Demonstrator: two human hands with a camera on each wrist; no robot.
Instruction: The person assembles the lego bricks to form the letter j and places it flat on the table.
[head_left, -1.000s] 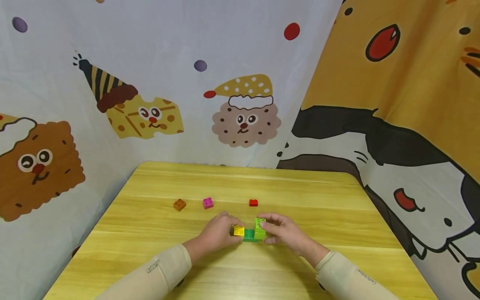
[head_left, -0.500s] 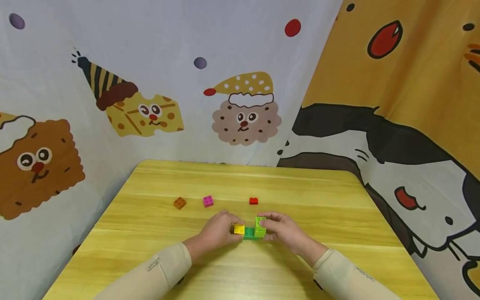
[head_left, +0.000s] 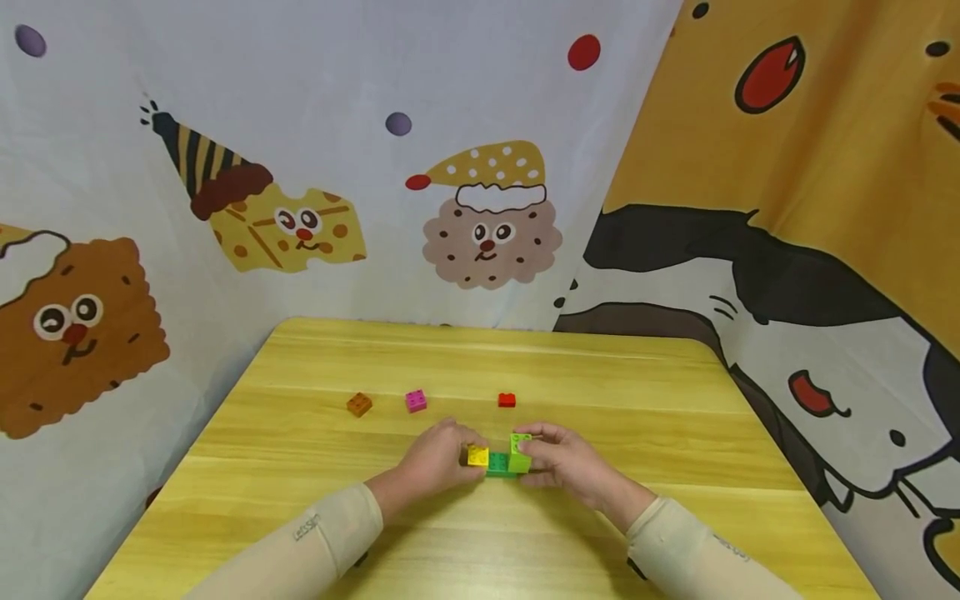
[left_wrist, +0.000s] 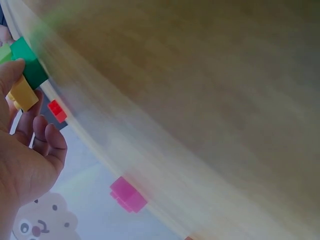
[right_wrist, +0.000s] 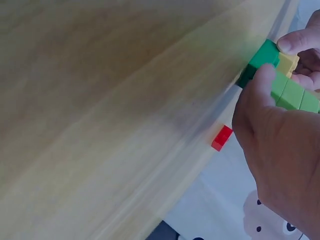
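Note:
A dark green toy building brick [head_left: 497, 464] lies between the two hands, with a yellow brick [head_left: 478, 457] on its left end. On its right end rises a stack of lime green bricks [head_left: 518, 462]. My left hand [head_left: 433, 459] pinches the yellow end; in the left wrist view its thumb [left_wrist: 11, 74] lies near the joint of yellow and dark green. My right hand [head_left: 576, 468] holds the lime end, and its thumb [right_wrist: 262, 85] presses against the dark green brick in the right wrist view. Fingers partly hide both ends.
Beyond the hands, loose on the wooden table [head_left: 622, 375], lie a brown brick [head_left: 359, 405], a pink brick [head_left: 416, 401] and a red brick [head_left: 507, 400]. A printed cloth [head_left: 337, 83] hangs behind the table's far edge.
The lower digit of my right hand has shifted slightly left, in toward the lime stack. The left hand keeps its grip, and the loose bricks stay put.

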